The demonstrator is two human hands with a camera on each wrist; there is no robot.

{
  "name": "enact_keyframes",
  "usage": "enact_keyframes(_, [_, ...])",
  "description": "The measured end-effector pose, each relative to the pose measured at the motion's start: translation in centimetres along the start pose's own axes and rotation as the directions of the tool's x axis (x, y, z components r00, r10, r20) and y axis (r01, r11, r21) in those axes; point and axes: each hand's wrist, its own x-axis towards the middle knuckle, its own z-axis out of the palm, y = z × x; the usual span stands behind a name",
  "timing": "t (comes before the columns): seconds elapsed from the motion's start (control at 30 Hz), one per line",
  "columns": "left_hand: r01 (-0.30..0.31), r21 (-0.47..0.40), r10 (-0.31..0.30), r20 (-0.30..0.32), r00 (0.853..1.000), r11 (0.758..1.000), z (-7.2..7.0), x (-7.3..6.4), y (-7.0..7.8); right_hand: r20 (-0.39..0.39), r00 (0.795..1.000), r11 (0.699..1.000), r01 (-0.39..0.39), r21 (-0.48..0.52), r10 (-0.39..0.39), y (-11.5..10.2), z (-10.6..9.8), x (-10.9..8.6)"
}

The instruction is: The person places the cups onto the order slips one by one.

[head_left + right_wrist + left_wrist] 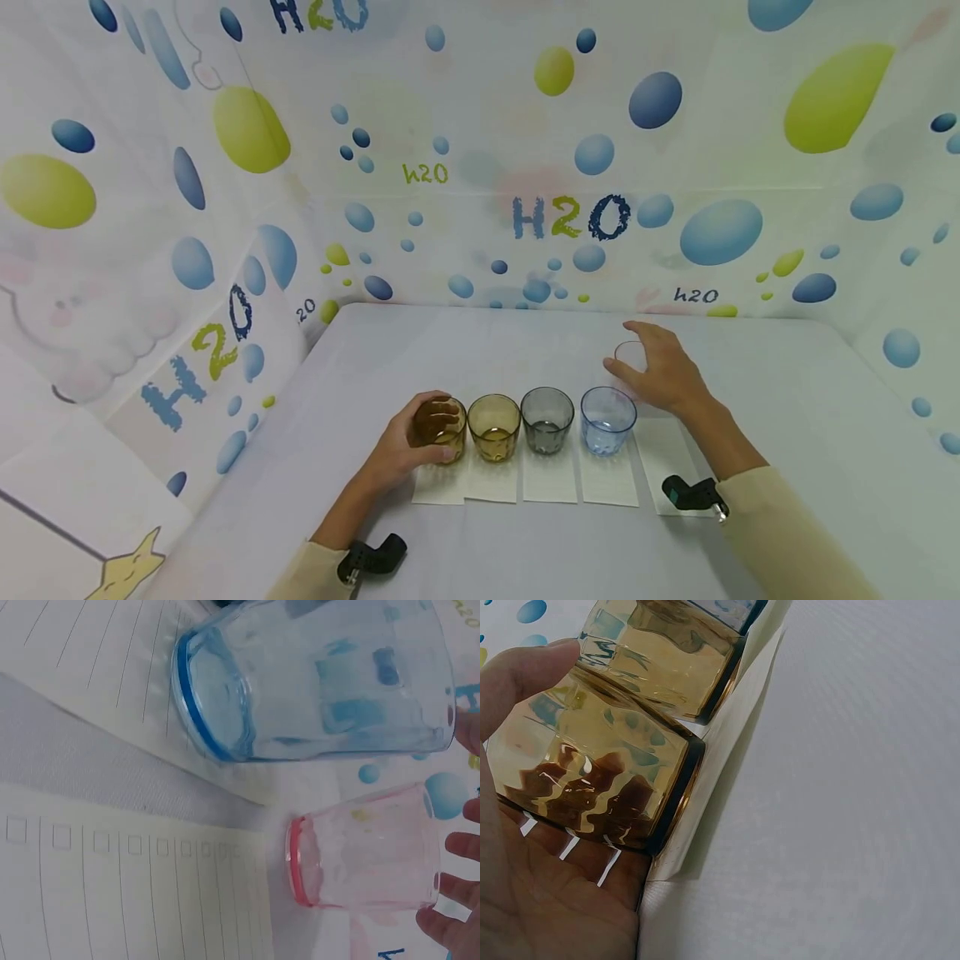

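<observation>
My left hand point(396, 448) holds a brown-amber glass point(448, 435) at the left end of a row of glasses, its thumb in front and its fingers behind. A yellow-amber glass point(495, 429) stands right beside it, followed by a grey glass point(548, 421) and a light blue glass point(607, 421). Behind the blue one, my right hand point(663, 371) has thumb and fingers spread around a pale pink glass point(367, 851). Its fingertips are near the pink rim in the right wrist view, and the glass stands upright.
Several lined paper slips lie side by side under and in front of the row, and another slip point(666, 454) lies at the right. The white table point(480, 550) meets a patterned cloth backdrop point(480, 208) at the back and left.
</observation>
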Motion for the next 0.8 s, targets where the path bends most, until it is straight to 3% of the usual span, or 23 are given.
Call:
enact_keyframes(0.3, [0.019, 0.019, -0.018, -0.009, 1.000, 1.000, 0.0, -0.2, 0.1, 0.117, 0.992, 0.999, -0.039, -0.028, 0.042, 1.5, 1.2, 1.3])
enact_keyframes(0.53, [0.009, 0.009, -0.009, -0.008, 1.000, 1.000, 0.0, -0.1, -0.1, 0.097, 0.994, 0.998, -0.049, -0.045, 0.054, 2.6, 2.0, 1.8])
enact_keyframes(0.8, [0.018, 0.028, -0.017, -0.014, 1.000, 0.999, 0.0, -0.1, 0.2, 0.074, 0.993, 0.993, -0.096, 0.064, 0.091, 2.5, 2.7, 2.2])
